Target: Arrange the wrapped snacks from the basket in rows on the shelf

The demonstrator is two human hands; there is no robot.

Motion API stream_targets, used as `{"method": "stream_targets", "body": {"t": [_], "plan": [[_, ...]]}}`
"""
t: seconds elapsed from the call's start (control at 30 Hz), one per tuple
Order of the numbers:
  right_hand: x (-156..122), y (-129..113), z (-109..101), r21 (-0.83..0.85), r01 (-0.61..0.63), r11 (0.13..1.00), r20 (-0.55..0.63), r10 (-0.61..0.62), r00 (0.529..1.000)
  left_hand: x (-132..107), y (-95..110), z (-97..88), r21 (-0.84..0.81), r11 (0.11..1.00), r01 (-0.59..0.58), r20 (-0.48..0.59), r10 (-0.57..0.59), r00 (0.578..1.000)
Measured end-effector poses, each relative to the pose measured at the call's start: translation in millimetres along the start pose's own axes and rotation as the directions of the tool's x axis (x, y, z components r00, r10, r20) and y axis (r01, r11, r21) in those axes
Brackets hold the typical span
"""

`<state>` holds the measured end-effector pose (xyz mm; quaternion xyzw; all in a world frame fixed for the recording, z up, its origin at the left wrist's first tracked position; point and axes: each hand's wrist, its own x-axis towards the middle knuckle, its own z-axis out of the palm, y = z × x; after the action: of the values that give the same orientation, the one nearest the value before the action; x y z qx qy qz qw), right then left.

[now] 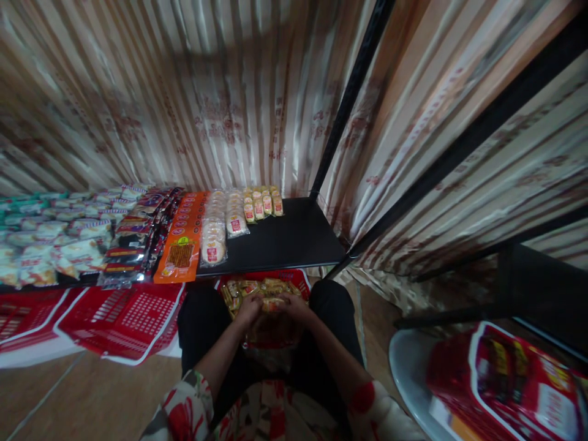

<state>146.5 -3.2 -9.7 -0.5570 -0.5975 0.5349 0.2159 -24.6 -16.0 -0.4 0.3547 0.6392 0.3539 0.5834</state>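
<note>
Down in a red basket (302, 278) between my knees, my left hand (249, 309) and my right hand (295, 306) are side by side. Their fingers close on the two ends of a yellow snack packet (272, 304). More packets of the same gold-yellow wrapping lie around it in the basket. On the black shelf (298, 239) just beyond, short rows of small yellow packets (263, 205) stand at the back. Left of these are clear packs of round pale crackers (214, 236). The finer grip of my fingers is dim and blurred.
Leftward along the shelf are an orange snack bag (181, 236), dark packets (133, 236) and white packets (82, 248). Red baskets (138, 318) sit below. Black posts (349, 98) rise at the shelf's right end. A basket of red packages (528, 386) stands at right.
</note>
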Motion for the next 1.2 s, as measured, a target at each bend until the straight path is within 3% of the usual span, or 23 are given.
{"method": "stream_targets", "body": {"t": [0.13, 0.3, 0.57, 0.7, 0.97, 1.2], "plan": [[-4.8, -8.3, 0.0, 0.183, -0.092, 0.979, -0.008, 0.095, 0.995, -1.9, 12.1, -3.6, -0.086, 0.996, 0.019, -0.003, -0.019, 1.000], [-10.3, -17.2, 1.7, 0.459, -0.154, 0.875, 0.014, 0.166, 0.986, -4.7, 28.3, -1.7, -0.160, 0.987, 0.017, 0.021, -0.013, 1.000], [-14.0, -29.6, 3.6, 0.593, -0.101, 0.799, -0.048, 0.160, 0.986, -5.6, 40.3, 10.5, -0.326, 0.943, -0.071, -0.022, 0.068, 0.997], [-15.1, -40.9, -0.6, 0.490, -0.061, 0.869, -0.105, 0.128, 0.986, -5.6, 45.2, 14.1, -0.349, 0.925, -0.149, -0.052, 0.139, 0.989], [-11.9, -58.2, -10.8, 0.142, 0.128, 0.982, -0.190, -0.100, 0.977, -4.8, 63.3, 13.5, -0.290, 0.935, -0.206, -0.086, 0.189, 0.978], [-5.3, -72.5, -16.5, -0.191, 0.155, 0.969, -0.288, -0.206, 0.935, -2.6, 82.6, 12.2, -0.176, 0.943, -0.283, -0.136, 0.261, 0.956]]}}
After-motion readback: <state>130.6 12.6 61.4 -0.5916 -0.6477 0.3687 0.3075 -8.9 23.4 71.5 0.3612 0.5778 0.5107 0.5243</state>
